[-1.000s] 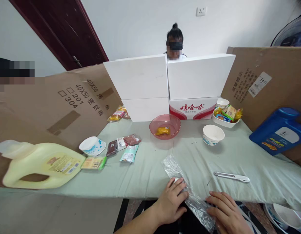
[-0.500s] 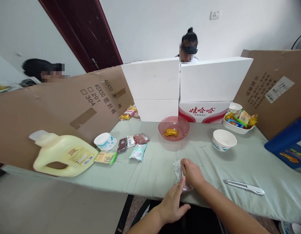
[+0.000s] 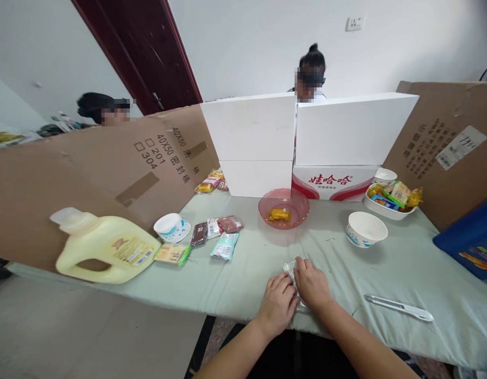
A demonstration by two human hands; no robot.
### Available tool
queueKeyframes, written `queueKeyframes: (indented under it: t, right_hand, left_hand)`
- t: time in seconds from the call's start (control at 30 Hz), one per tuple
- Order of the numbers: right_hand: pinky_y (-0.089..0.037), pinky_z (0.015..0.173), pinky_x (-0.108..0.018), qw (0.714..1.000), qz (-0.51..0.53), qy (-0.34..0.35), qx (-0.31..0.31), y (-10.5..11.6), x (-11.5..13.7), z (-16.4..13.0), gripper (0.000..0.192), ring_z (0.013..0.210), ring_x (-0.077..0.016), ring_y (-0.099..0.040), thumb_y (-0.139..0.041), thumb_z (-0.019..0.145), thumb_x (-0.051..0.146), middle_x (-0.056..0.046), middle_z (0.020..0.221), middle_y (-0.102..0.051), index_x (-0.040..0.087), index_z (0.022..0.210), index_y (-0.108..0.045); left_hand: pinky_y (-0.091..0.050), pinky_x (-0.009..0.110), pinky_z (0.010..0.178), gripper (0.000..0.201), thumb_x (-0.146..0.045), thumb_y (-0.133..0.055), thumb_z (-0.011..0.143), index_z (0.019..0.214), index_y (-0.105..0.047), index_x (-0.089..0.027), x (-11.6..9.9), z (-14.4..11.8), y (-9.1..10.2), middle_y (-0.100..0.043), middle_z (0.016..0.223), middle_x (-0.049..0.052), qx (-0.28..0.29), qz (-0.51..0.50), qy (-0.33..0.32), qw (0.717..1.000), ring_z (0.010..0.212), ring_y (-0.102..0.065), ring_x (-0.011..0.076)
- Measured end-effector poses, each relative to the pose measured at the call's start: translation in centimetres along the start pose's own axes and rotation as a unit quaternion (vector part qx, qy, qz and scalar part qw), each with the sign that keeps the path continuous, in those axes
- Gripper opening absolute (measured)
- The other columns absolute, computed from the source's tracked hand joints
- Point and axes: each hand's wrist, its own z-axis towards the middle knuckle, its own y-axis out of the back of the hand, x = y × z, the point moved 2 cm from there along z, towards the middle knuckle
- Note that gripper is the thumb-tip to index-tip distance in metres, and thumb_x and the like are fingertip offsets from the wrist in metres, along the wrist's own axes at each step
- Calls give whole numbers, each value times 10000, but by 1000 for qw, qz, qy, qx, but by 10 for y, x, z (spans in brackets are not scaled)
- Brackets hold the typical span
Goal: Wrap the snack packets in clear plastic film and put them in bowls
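Hands point(image 3: 296, 292) press wrapper point(image 3: 289, 267) near table edge point(image 3: 227, 311).

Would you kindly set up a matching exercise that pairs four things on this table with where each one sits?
Things:
1. yellow jug
2. pink bowl
3. box cutter
4. crumpled clear wrapper

Places:
A. under the left hand and right hand, near the table's front edge
B. lying on its side at the left end of the green cloth
C. in front of the white boxes, holding a yellow packet
D. on the cloth to the right of the hands

Pairs: 1-B, 2-C, 3-D, 4-A
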Motion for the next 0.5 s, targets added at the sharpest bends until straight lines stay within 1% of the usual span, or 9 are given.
queueKeyframes:
  t: [0.1,0.17,0.2,0.23,0.27,0.3,0.37,0.43,0.5]
  right_hand:
    - [-446,785,-399,998,-21,-34,-43,14,-26,-1,223,955,-290,-578,-464,934,284,-141,981,-613,138,1069,-566]
    - [-442,842,-445,994,-16,-48,-100,23,-42,-6,223,1010,-309,-557,-478,918,259,-167,1044,-609,122,1056,-587]
    - [-436,882,-449,992,0,-30,-125,26,-46,-10,230,1050,-304,-547,-480,916,254,-170,1085,-607,123,1065,-595]
    - [-423,930,-447,990,23,11,-137,28,-48,-15,247,1105,-295,-531,-479,918,260,-167,1135,-603,129,1090,-599]
    - [-403,978,-441,988,49,72,-129,29,-46,-22,279,1165,-285,-506,-481,921,281,-157,1193,-594,139,1133,-594]
    - [-384,1015,-434,982,74,142,-102,29,-42,-29,326,1219,-273,-479,-494,919,315,-141,1251,-581,155,1191,-579]
    - [-356,1062,-435,960,109,259,-18,27,-33,-46,477,1300,-262,-420,-540,894,391,-111,1359,-530,189,1325,-502]
    - [-341,1084,-450,944,127,302,48,25,-28,-62,598,1343,-263,-377,-575,867,419,-104,1428,-469,200,1403,-424]
    - [-341,1090,-461,944,137,292,67,25,-26,-73,566,1356,-263,-363,-575,869,369,-104,1438,-459,200,1393,-441]
  left_hand:
    - [-414,515,994,190,-167,-621,793,980,-604,-194,6,0,1,-624,1123,88,37,-6,26,999,1190,-516,293]
    - [-393,522,1017,230,-173,-633,779,1006,-599,-196,6,-2,3,-617,1145,93,51,-13,25,998,1214,-504,294]
    - [-385,527,1025,243,-174,-631,777,1016,-597,-194,6,-3,4,-611,1159,99,56,-14,25,998,1224,-497,295]
    - [-379,532,1031,250,-175,-626,778,1025,-594,-191,6,-3,5,-605,1173,105,60,-13,25,998,1232,-491,297]
    - [-375,537,1035,254,-180,-620,783,1036,-591,-189,6,-4,6,-600,1184,110,65,-12,25,998,1239,-485,298]
    - [-374,540,1039,261,-188,-615,790,1050,-588,-187,6,-4,7,-595,1194,113,68,-11,25,997,1246,-479,299]
    - [-369,545,1049,290,-231,-633,790,1073,-583,-188,6,-6,8,-583,1223,118,78,-11,22,997,1265,-461,306]
    - [-358,559,1060,362,-307,-700,746,1067,-584,-187,7,-8,9,-562,1265,125,93,-10,17,995,1292,-429,330]
    - [-345,581,1067,450,-385,-770,672,1033,-593,-184,8,-10,9,-537,1307,134,112,-7,9,994,1318,-390,361]
